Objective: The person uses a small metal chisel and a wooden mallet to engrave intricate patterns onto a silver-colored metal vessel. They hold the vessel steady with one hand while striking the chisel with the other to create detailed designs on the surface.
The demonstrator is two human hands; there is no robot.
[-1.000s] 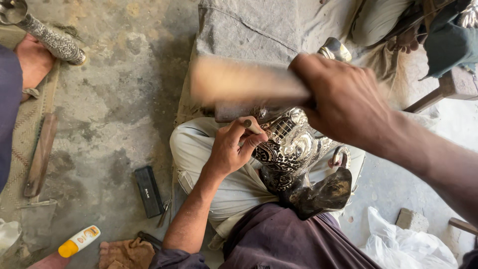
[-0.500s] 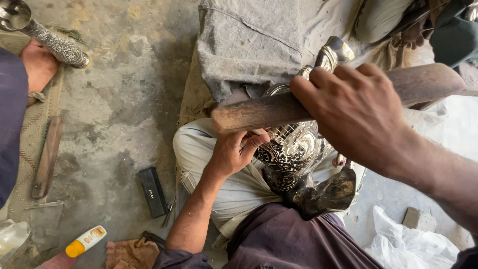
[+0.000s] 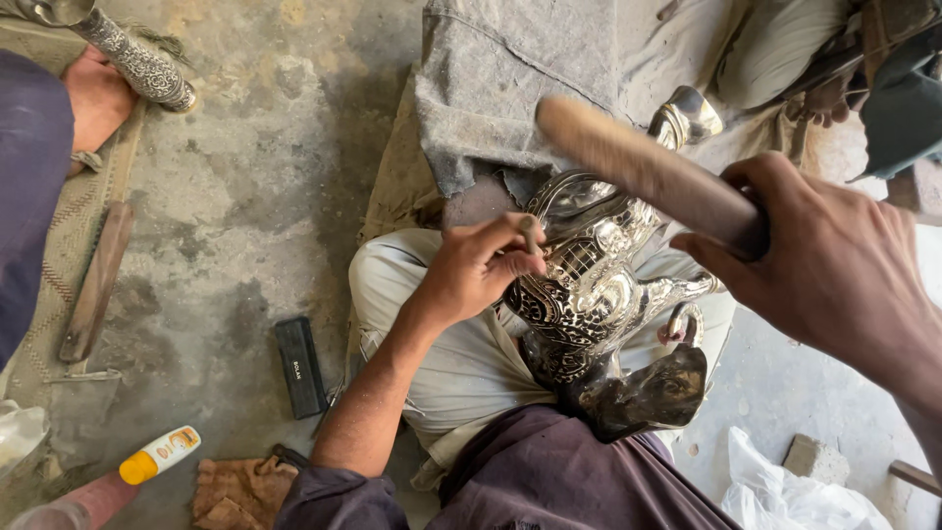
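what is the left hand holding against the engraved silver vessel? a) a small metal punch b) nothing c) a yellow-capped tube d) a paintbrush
a: the left hand pinches a small metal punch with its tip on the engraved silver vessel, while the right hand grips a wooden mallet raised above it.

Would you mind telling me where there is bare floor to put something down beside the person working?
Bare concrete floor lies between the wooden stick and the grey cloth, above the black case. A smaller patch sits right, by the white bag and stone block. The lap is crowded: left hand, silver vessel, right hand with mallet.
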